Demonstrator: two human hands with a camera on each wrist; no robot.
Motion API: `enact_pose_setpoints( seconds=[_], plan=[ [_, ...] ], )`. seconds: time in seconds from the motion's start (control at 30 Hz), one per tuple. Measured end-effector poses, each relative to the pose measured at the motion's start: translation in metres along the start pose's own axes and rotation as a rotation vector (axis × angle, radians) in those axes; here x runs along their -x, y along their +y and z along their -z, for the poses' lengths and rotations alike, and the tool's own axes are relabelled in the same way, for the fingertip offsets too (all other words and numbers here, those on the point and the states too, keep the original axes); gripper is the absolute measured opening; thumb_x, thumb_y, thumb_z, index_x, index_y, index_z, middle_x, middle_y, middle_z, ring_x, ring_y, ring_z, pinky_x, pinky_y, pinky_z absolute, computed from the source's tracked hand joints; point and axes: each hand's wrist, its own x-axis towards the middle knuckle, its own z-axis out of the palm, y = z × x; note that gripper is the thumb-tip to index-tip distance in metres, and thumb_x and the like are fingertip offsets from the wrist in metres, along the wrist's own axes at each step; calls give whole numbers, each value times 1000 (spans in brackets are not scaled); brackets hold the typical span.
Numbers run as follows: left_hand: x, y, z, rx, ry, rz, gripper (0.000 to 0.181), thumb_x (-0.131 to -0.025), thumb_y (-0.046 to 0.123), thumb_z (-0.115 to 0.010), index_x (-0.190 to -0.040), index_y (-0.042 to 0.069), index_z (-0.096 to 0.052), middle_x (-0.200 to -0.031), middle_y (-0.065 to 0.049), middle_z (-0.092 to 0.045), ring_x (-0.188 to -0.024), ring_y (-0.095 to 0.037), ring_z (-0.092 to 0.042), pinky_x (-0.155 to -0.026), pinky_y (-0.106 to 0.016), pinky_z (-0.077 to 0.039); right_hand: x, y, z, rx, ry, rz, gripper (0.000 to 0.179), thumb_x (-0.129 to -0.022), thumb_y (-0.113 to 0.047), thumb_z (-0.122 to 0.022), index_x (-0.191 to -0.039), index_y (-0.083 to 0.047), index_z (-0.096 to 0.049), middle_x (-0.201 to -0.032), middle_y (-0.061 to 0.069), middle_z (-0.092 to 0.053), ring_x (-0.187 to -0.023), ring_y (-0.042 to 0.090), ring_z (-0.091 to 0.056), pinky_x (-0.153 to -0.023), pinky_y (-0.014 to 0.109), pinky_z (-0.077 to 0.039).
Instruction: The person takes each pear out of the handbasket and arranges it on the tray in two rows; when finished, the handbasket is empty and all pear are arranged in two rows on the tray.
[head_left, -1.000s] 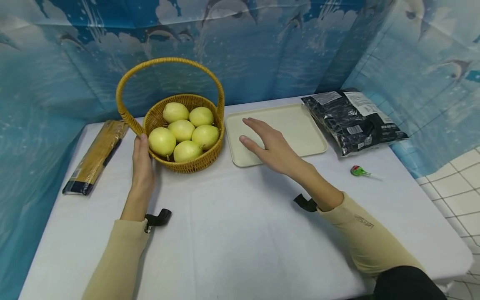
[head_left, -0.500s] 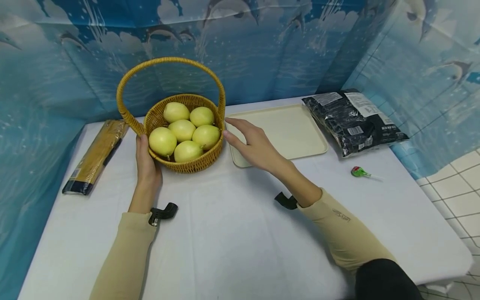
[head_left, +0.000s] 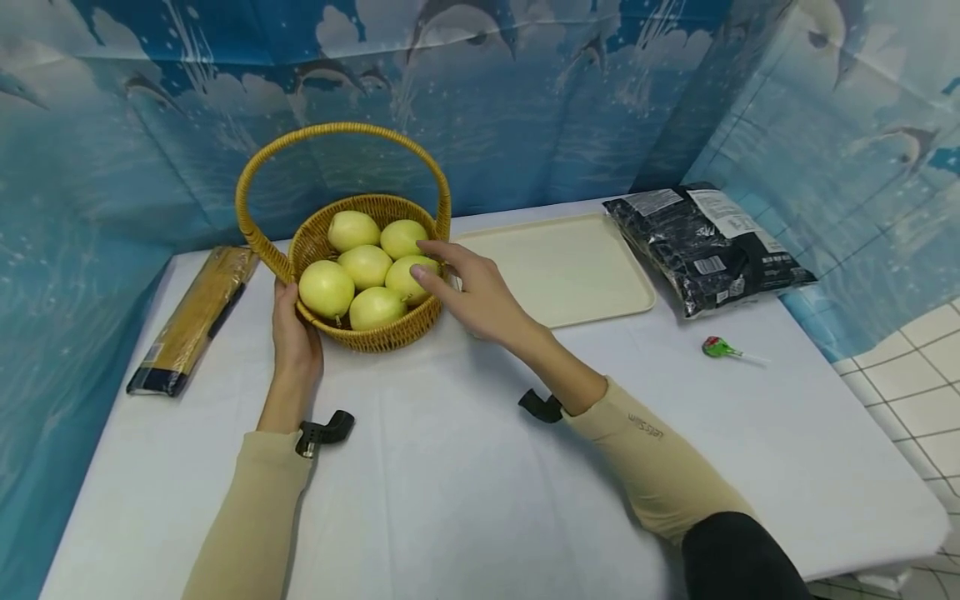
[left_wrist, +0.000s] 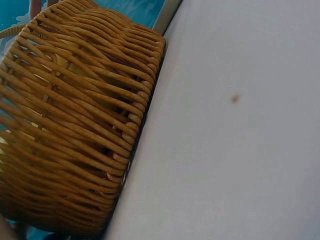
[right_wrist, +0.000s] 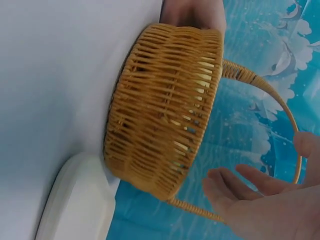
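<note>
A wicker basket (head_left: 386, 335) with a tall hooped handle stands at the back left of the table, holding several yellow-green pears (head_left: 365, 267). My left hand (head_left: 295, 343) rests along the basket's left side, its fingers partly hidden by the wicker. Over the right rim reaches my right hand (head_left: 480, 293), thumb and fingers apart, just above the rightmost pear (head_left: 407, 282); nothing is held in it. In the right wrist view, the right hand (right_wrist: 270, 200) shows loosely spread fingers beside the basket (right_wrist: 160, 107). The left wrist view is mostly basket weave (left_wrist: 75, 115).
A cream tray (head_left: 562, 267) lies right of the basket, and a black plastic package (head_left: 708, 246) lies beyond it. In front of the package is a lollipop (head_left: 722, 347). A long pack of what looks like noodles (head_left: 193, 321) lies at the left.
My right hand has moved left from above the tray to over the basket's right rim. The left hand has shifted slightly right against the basket's side. The basket stays in place.
</note>
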Motion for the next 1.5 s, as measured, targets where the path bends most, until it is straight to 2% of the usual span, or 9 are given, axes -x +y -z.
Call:
enact_pose_setpoints(
  seconds=[0.27, 0.4, 0.53, 0.67, 0.83, 1.2, 1.4, 1.5],
  plan=[
    [5, -8, 1, 10, 16, 21, 57, -113, 27, -30, -169, 29, -21, -172, 4, -28, -157, -5, -26, -129, -21, -19, -10, -7, -22, -31, -60, -39, 62, -105, -48, -60, -159, -18, -48, -162, 2, -50, -143, 28, -53, -117, 45, -45],
    [6, -10, 1, 13, 21, 12, 56, -113, 27, -30, -168, 29, -23, -172, 2, -29, -156, -6, -27, -128, -21, -21, -18, -10, -32, -38, -53, -19, 64, -104, -47, -63, -158, -16, -49, -161, 3, -50, -144, 30, -52, -118, 44, -45],
    [3, -8, -1, 29, -2, -1, 54, -113, 25, -29, -167, 28, -26, -171, -3, -30, -155, -9, -31, -128, -23, -23, -27, -13, -37, -31, -39, 2, 65, -103, -45, -66, -158, -14, -49, -160, 3, -52, -146, 27, -51, -119, 42, -44],
    [1, -5, -3, 31, -10, 9, 53, -113, 26, -29, -166, 29, -28, -170, -5, -31, -153, -9, -33, -127, -24, -25, -38, -16, -42, -9, -49, 10, 68, -100, -43, -71, -158, -16, -48, -159, 4, -52, -143, 28, -54, -115, 41, -47],
    [1, -4, -4, 15, -14, 17, 52, -114, 29, -29, -166, 32, -28, -170, -5, -30, -152, -10, -34, -127, -25, -25, -52, -21, -54, 8, -100, 10, 72, -97, -37, -76, -158, -14, -47, -159, 6, -52, -140, 31, -56, -111, 42, -51],
    [2, -4, -2, -15, -16, 15, 51, -114, 29, -27, -166, 31, -28, -167, -4, -35, -150, -11, -36, -125, -24, -29, -76, -22, -73, 31, -193, -3, 75, -96, -36, -78, -159, -11, -46, -159, 8, -53, -139, 26, -56, -111, 35, -51],
    [2, -2, 1, -18, -21, 6, 52, -115, 29, -27, -166, 27, -27, -165, -2, -37, -150, -11, -36, -124, -23, -30, -86, -28, -82, 83, -225, 10, 74, -97, -38, -76, -158, -8, -47, -157, 8, -55, -140, 23, -55, -122, 40, -37],
    [1, -1, 2, -3, -30, -5, 52, -115, 28, -27, -167, 26, -26, -167, -4, -34, -151, -11, -35, -124, -23, -29, -89, -33, -86, 124, -239, 13, 72, -97, -38, -77, -156, -7, -49, -153, 8, -58, -138, 23, -57, -119, 37, -41]
  ],
)
